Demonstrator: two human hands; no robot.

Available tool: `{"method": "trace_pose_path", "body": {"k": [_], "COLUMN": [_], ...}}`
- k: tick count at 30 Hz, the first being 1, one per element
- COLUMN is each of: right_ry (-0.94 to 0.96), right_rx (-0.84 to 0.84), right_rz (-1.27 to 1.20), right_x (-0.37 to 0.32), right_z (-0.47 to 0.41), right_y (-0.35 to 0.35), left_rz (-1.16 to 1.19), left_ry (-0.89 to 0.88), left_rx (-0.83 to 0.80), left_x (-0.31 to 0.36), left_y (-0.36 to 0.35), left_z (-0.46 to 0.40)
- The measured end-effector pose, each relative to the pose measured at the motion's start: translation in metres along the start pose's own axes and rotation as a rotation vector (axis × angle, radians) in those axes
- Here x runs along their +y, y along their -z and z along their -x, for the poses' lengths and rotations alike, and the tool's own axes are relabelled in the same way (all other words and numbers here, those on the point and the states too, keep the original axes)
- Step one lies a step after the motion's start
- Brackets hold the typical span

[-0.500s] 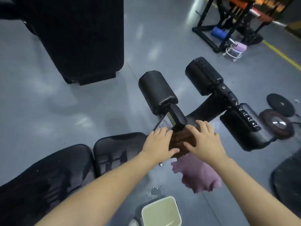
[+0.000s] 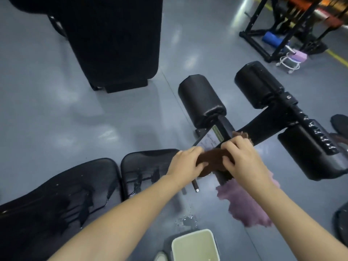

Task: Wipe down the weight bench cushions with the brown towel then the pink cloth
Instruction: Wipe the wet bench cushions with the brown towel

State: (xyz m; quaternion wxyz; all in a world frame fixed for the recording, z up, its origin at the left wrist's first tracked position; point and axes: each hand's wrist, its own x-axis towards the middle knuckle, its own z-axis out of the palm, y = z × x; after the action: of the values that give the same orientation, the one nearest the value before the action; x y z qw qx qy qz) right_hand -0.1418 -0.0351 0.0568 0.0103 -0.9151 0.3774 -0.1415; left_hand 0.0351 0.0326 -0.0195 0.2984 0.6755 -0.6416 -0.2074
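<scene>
The brown towel point(image 2: 212, 157) is bunched on the bench's black frame bar, just below a labelled plate. My left hand point(image 2: 185, 162) grips its left end and my right hand point(image 2: 243, 161) grips its right part, fingers curled into the cloth. The pink cloth point(image 2: 246, 206) lies crumpled on the floor under my right forearm. The wet black seat cushion point(image 2: 143, 172) and the larger back cushion point(image 2: 56, 202) are to the left, streaked with water. Two black roller pads point(image 2: 201, 100) point(image 2: 258, 83) stick out beyond the frame.
A white bucket point(image 2: 195, 245) of murky water stands on the floor near me, with a small puddle point(image 2: 188, 221) beside it. A big black padded block point(image 2: 116, 42) stands at the back left. A rack with a blue roller point(image 2: 271, 39) is at the back right. Weight plates point(image 2: 340, 125) lie at the right edge.
Both hands have closed on the brown towel, going from flat fingers to a curled grip, and have bunched it on the frame bar. The view has shifted slightly.
</scene>
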Motion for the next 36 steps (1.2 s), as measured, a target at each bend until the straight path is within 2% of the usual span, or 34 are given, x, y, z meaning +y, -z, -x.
{"method": "trace_pose_path", "body": {"k": [2, 5, 10, 15, 19, 23, 28, 32, 36], "right_ry": [0.023, 0.072, 0.01, -0.043, 0.007, -0.064, -0.015, -0.051, -0.112], "right_rx": [0.042, 0.02, -0.027, -0.013, -0.036, -0.01, 0.152, 0.296, 0.279], "right_rz": [-0.026, -0.014, -0.097, -0.282, -0.332, -0.491, -0.596, -0.733, -0.694], "right_x": [-0.035, -0.088, -0.157, -0.186, -0.198, -0.197, -0.212, -0.255, -0.296], "right_z": [-0.008, -0.02, -0.011, 0.024, 0.046, 0.068, 0.118, 0.18, 0.226], "right_y": [-0.001, -0.012, -0.07, -0.145, -0.184, -0.195, -0.188, -0.16, -0.114], "left_rz": [0.049, 0.136, 0.185, 0.182, 0.137, 0.204, 0.195, 0.229, 0.187], "left_ry": [-0.005, 0.037, 0.085, 0.039, -0.026, -0.124, -0.278, -0.363, -0.382], "left_rx": [0.073, 0.102, 0.03, 0.018, 0.051, 0.08, 0.144, 0.206, 0.071], "left_x": [-0.015, -0.055, -0.141, -0.204, -0.23, -0.235, -0.218, -0.182, -0.142], "left_y": [0.024, 0.056, 0.088, 0.075, 0.044, 0.024, 0.019, 0.03, 0.064], "left_z": [0.015, 0.048, 0.111, 0.161, 0.18, 0.194, 0.221, 0.278, 0.335]}}
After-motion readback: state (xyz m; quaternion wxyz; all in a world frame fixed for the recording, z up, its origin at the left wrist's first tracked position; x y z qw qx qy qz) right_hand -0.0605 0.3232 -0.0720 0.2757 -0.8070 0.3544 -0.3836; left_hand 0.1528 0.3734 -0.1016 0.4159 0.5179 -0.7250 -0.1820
